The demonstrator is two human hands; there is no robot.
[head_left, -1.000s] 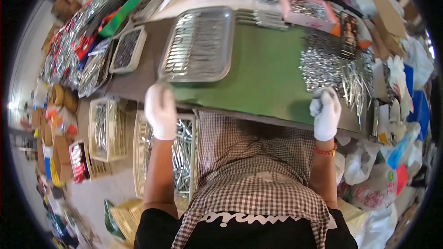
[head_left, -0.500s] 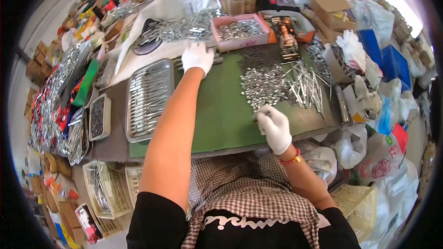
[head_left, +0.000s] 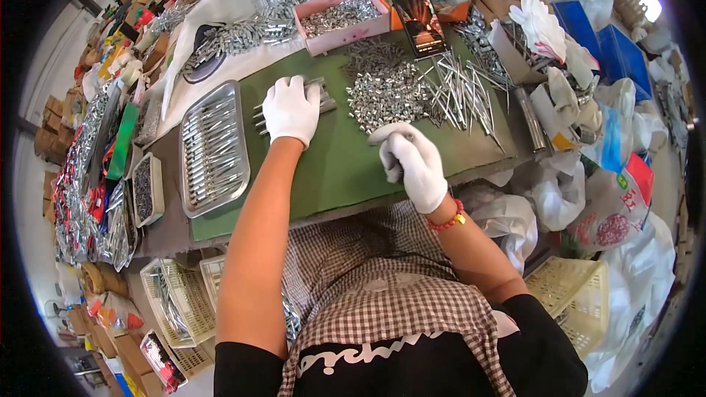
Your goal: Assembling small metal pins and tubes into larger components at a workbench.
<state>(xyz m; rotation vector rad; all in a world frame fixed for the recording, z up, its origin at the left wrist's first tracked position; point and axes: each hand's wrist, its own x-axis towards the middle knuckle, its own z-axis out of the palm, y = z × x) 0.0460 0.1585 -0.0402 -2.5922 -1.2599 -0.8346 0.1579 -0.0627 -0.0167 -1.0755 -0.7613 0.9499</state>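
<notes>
My left hand (head_left: 292, 112), in a white glove, lies over several grey metal rods (head_left: 323, 95) on the green mat. Its fingers are slightly spread, and the rods stick out on both sides of it. My right hand (head_left: 413, 165), gloved too, hovers above the mat's near part with its fingers curled in. What it holds, if anything, is hidden. Just beyond it lies a heap of small shiny metal sleeves (head_left: 386, 97), with long thin metal pins (head_left: 463, 99) to the right. Left of my left hand, a metal tray (head_left: 245, 148) holds rows of slim metal rods.
A pink box (head_left: 346, 35) of small metal parts stands at the back, beside a phone (head_left: 418, 18) with a lit screen. More metal pieces (head_left: 272, 22) lie on a white sheet. Far left is a small tub (head_left: 157, 209); blue bins (head_left: 621, 66) stand right.
My left hand has drawn nearer to me over the rods. My right hand stays curled near the sleeves, its wrist turned slightly. The whole view has shifted.
</notes>
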